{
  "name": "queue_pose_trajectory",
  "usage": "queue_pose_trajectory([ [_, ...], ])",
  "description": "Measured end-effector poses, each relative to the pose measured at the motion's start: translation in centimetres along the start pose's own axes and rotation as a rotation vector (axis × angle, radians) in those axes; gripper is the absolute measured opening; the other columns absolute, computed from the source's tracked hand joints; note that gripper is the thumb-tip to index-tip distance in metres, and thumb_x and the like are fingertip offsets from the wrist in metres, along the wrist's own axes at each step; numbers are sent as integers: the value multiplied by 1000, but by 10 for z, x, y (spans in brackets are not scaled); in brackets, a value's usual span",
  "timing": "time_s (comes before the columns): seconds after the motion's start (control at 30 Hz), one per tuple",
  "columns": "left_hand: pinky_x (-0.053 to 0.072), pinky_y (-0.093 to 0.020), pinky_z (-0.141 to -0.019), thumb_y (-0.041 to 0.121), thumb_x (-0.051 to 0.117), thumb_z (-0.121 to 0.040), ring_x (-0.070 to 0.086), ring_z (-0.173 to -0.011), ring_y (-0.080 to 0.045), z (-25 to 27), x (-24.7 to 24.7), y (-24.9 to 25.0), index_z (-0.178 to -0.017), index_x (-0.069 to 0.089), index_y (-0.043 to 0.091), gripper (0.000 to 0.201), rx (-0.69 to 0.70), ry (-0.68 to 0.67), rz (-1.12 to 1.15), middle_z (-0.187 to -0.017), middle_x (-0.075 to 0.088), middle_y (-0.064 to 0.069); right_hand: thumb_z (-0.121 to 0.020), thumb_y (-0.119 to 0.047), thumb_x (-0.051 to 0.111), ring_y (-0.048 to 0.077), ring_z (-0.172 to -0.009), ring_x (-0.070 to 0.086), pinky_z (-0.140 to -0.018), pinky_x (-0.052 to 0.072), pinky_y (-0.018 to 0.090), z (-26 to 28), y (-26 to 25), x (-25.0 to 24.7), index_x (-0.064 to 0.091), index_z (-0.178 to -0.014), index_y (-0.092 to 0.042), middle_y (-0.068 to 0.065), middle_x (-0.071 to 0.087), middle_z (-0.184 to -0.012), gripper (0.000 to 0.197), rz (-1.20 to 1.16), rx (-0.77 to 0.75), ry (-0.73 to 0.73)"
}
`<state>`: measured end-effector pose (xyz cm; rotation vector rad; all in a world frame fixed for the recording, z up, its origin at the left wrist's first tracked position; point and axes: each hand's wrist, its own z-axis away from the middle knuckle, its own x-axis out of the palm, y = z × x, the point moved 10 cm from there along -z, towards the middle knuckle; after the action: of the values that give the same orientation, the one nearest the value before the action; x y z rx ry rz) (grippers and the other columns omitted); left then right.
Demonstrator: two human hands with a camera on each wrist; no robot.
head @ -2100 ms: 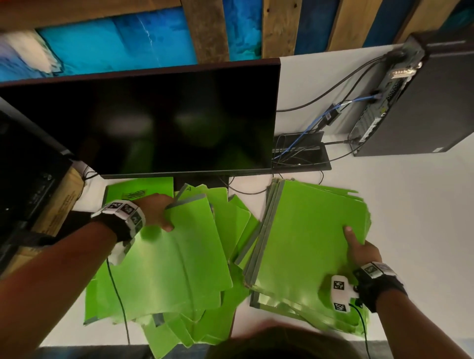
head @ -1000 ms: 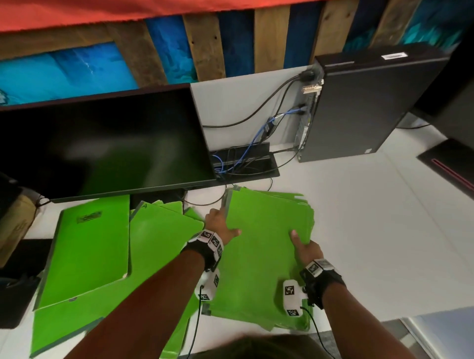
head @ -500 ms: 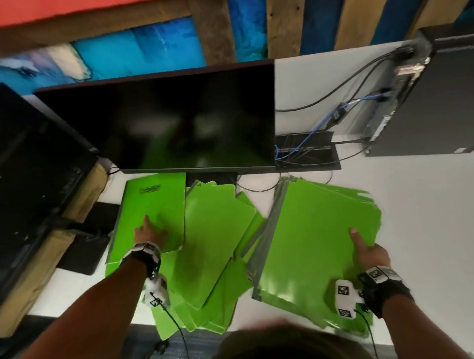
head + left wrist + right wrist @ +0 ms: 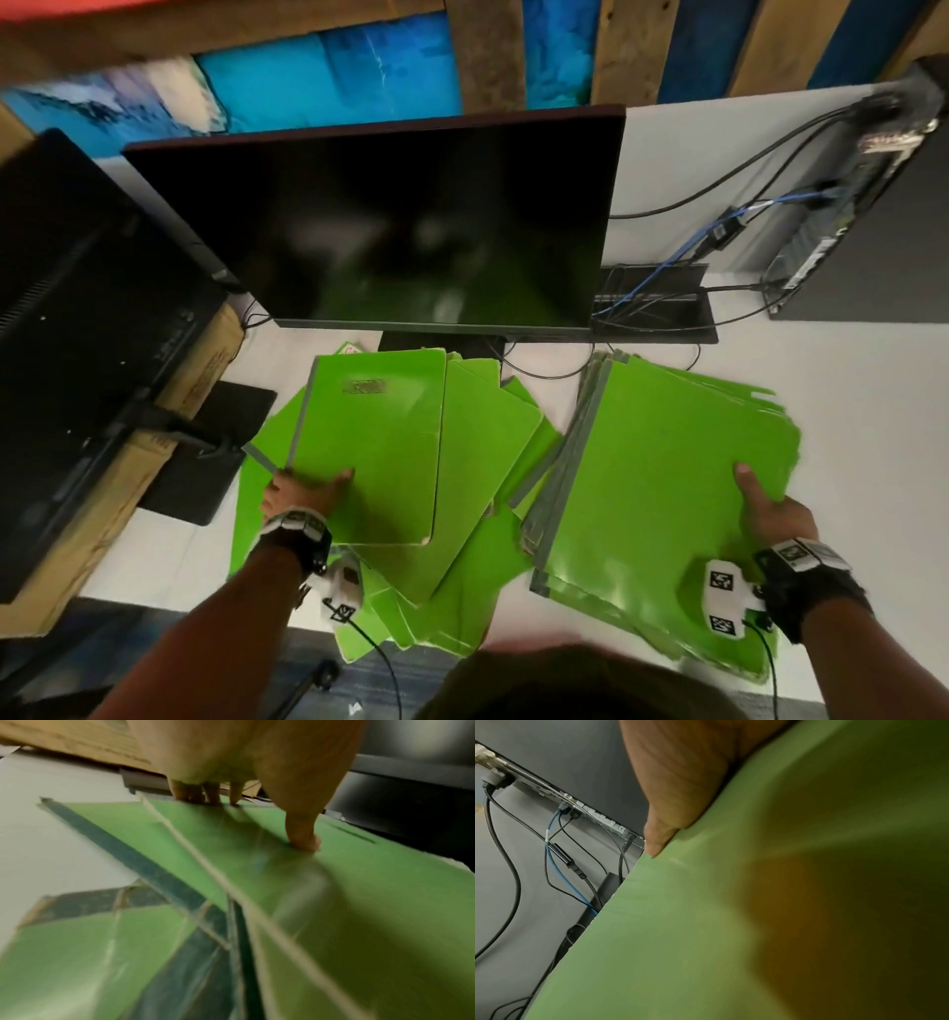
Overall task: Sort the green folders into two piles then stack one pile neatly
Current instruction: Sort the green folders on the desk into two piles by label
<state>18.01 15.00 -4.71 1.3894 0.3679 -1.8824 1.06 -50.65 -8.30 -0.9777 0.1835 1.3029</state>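
the green folders lie in two groups on the white desk (image 4: pixel 847 411), both toward its near edge in front of you. the left pile (image 4: pixel 462 488) is loose and fanned, its sheets overhanging the near edge; on top of it sits one folder (image 4: pixel 380 437) with a grey spine along its left side and a small label near its far end, its long axis running from the near edge toward the monitor, leaning slightly to the right. your left hand (image 4: pixel 303 496) grips that folder at its near left corner, thumb (image 4: pixel 303 839) pressed on the cover and fingertips (image 4: pixel 213 798) at the spine edge. the right pile (image 4: pixel 667 462) is squarer, grey spines lined up on its left side, long axis also near to far but tilted right, its near corner reaching past the desk edge. your right hand (image 4: pixel 770 509) holds this pile at its right edge, thumb (image 4: pixel 659 839) flat on the top cover; the fingers are hidden under the sheets. just beyond both piles stands a dark monitor (image 4: pixel 411 221), whose foot touches the far end of the left pile. a black cable box (image 4: pixel 657 308) and loose cables (image 4: pixel 559 862) lie behind the right pile, with a dark computer case (image 4: pixel 873 246) at the far right corner. a second monitor (image 4: pixel 77 308) on a cardboard box (image 4: pixel 205 370) crowds the left edge.
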Motion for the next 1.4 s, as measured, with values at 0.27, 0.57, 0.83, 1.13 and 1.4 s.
queue_pose_trajectory([
  [0.27, 32, -51, -108, 52, 89, -43, 34, -134, -36, 3, -13, 42, -140, 30, 11, 121, 221, -14, -91, -141, 36, -19, -83, -65, 51, 32, -81, 50, -73, 38, 36, 4, -1, 0, 60, -116, 7, 31, 60, -118, 80, -26, 12, -29],
  [0.57, 37, -43, -102, 56, 86, -46, 41, -126, -30, 29, 8, 87, -138, 39, 18, 109, 434, -128, -305, -136, 43, -10, -84, -63, 52, 33, -79, 54, -71, 39, 34, 1, -1, 1, 63, -109, 6, 21, 56, -91, 75, -15, 3, -41],
  [0.83, 43, -34, -97, 57, 64, -77, 53, -119, -28, 28, 12, 107, -129, 55, 17, 66, 490, -165, -243, -128, 59, -9, -84, -64, 52, 32, -80, 52, -73, 38, 34, -2, -2, 1, 64, -110, 5, 29, 63, -112, 75, -19, -7, -37],
  [1.13, 47, -30, -78, 42, 72, -78, 62, -93, -25, 54, 45, 114, -113, 64, 5, 52, 401, -315, -134, -101, 67, -14, -84, -65, 50, 31, -74, 54, -69, 40, 35, -1, -3, 2, 64, -103, 4, 20, 57, -88, 73, -1, -18, -56],
  [1.4, 41, -40, -102, 39, 68, -83, 46, -127, -34, 63, 45, 112, -140, 35, 2, 75, 340, -346, 1, -140, 46, -18, -84, -64, 50, 32, -79, 55, -71, 40, 34, -1, -4, 2, 64, -107, 4, 19, 56, -90, 74, 1, -40, -62],
])
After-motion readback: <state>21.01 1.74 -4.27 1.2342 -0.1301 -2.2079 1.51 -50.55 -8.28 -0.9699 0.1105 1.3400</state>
